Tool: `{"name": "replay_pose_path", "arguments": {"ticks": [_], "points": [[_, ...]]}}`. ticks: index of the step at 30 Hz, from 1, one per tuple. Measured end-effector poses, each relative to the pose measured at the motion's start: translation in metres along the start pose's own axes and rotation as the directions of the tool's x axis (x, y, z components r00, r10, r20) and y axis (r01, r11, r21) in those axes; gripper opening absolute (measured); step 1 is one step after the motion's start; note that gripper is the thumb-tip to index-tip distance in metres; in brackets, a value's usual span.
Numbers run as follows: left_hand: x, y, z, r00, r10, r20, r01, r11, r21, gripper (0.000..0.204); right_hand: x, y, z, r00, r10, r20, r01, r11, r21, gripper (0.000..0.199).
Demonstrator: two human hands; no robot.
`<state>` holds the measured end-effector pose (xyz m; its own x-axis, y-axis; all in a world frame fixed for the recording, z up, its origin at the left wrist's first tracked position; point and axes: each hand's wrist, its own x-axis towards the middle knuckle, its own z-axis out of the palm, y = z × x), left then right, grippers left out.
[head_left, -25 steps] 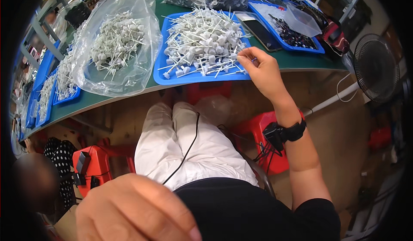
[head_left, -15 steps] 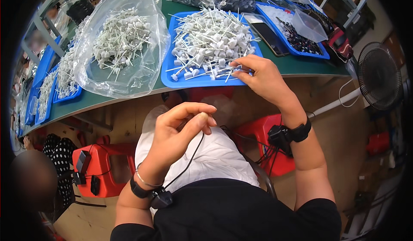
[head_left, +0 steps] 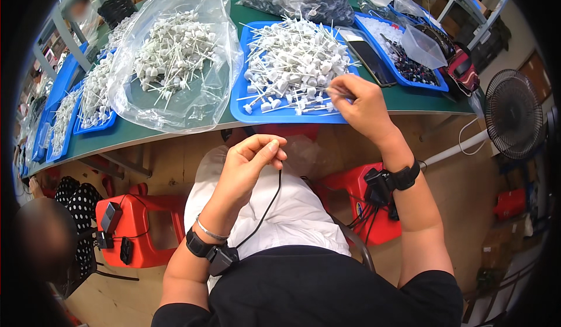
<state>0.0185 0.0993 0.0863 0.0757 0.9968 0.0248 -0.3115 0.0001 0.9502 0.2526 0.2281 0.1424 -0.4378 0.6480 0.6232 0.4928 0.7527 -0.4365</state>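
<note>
My left hand hovers above my lap, thumb and forefinger pinched together; whatever is between the tips is too small to make out. A thin black cable runs from just below these fingertips toward the wrist strap. My right hand is at the front right corner of a blue tray, its fingers closed in a pinch. A small thin greyish bit shows at its fingertips, too blurred to name. The tray bears a heap of white-headed pieces with thin stems, several lying loose near its front rim.
A clear plastic bag with more such pieces lies left of the tray. To the right are a phone and a blue tray of dark and clear parts. Red stools, a fan and another person at far left surround me.
My right hand's fingers have drawn closer together at the tray's corner. My left thumb and forefinger have settled into a flatter pinch. The whole view has shifted slightly.
</note>
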Motion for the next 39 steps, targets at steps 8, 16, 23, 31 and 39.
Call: {"name": "replay_pose_path", "arguments": {"ticks": [8,16,23,31,39], "points": [[0.011,0.002,0.015,0.993,-0.087,0.082,0.096,0.989,-0.108,0.023,0.018,0.004,-0.014,0.884,0.445,-0.142,-0.311,0.788,0.531,0.011],[0.007,0.003,0.045,0.978,-0.122,0.168,0.148,0.977,-0.151,0.030,-0.005,-0.036,-0.017,0.857,0.513,-0.052,-0.330,0.623,0.709,0.009],[-0.006,-0.002,0.050,0.966,-0.132,0.221,0.233,0.814,-0.532,0.041,-0.076,-0.080,0.018,0.888,-0.361,-0.286,0.380,0.925,0.012,0.024],[-0.039,-0.039,0.005,0.997,0.018,-0.076,-0.012,0.997,0.075,0.023,-0.135,-0.085,0.040,0.994,0.093,0.054,-0.095,0.995,0.028,0.039],[-0.079,-0.066,-0.015,0.993,-0.109,-0.050,0.118,0.963,0.242,0.029,-0.144,-0.099,0.044,0.943,0.271,0.194,-0.316,0.910,0.267,0.029]]}}
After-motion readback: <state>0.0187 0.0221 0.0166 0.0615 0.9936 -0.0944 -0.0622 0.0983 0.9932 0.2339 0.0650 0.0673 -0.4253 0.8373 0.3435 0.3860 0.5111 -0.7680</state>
